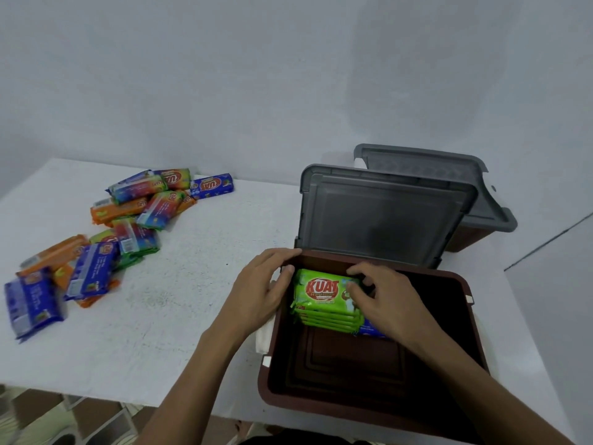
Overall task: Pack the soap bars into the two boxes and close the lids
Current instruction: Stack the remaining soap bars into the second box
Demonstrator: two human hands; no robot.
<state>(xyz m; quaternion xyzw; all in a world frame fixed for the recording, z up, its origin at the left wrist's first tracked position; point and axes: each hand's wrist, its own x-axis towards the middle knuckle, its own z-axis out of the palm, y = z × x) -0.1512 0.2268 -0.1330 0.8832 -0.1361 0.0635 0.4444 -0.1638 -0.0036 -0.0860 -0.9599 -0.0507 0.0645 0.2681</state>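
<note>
Green soap bars (324,297) lie stacked in the brown box (468,316), lower right of the frame. The right hand (385,300) pinches the top bar, and the left hand (263,284) rests straight-fingered on the rim. Packing seems barely begun; the next move likely calls for reaching to the loose bars (128,226) at left.

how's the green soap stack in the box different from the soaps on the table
The green soap stack sits squared inside the brown box, one colour, touched by the left hand and right hand. The loose soap bars lie scattered on the table, mixed colours, untouched. Both show KUAT wrappers.
</note>
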